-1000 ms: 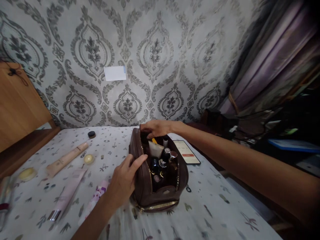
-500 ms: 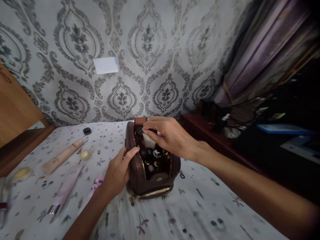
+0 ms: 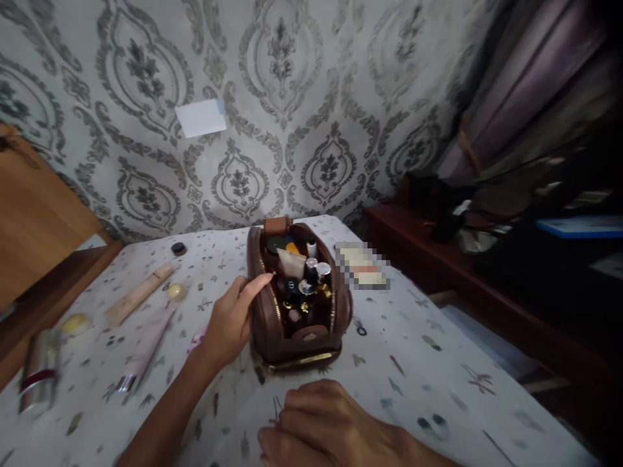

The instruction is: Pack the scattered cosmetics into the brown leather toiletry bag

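Gripping the bag's (image 3: 302,346) left rim: left hand (image 3: 233,324); open cloth (image 3: 399,344) rightward

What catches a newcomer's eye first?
The open brown leather-look bag at centre, crowded with small cosmetic containers, the left hand on its rim. Then the grey patterned wall behind, bearing a white rectangular card. A slim beige tube and a slim pink tube lie at frame left.

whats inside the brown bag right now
Inside the bag: a pale tube, small bottles with shiny caps, a dark round item and something yellow. The bottom and anything beneath them are hidden.
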### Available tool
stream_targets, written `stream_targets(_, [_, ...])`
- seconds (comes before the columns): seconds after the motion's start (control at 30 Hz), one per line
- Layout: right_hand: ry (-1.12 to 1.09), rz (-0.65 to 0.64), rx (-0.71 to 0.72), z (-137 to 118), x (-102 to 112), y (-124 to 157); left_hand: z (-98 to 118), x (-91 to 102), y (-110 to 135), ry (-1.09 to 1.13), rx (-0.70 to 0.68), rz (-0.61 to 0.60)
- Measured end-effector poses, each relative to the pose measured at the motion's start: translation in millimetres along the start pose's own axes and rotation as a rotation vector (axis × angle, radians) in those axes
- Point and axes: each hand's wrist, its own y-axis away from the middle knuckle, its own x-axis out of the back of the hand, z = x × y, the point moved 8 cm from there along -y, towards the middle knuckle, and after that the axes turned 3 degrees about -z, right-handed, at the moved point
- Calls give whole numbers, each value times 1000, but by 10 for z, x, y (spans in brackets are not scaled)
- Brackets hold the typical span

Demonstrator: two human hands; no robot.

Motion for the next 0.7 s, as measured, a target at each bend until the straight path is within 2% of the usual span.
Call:
stream_targets(0.17, [-159,-145,32,-50,-607,-19,-10,11,15,-110,-13,-85])
stream_targets(0.27, [-280,-298,-85,57,-888,-129,-63,78,72,-143,-21,-89])
stream_targets(0.4, [-433,-330,-259,224,-1104,-311,-260,289,216,-175,51,-35])
stream_targets(0.57, [-580,-293,-389,315,-1295,-478,-789,793,592,-358,266,45])
stream_targets(0.7, [-707,-230,-476,346,-1335,-591,-1312,1353,1141,-666,575,77])
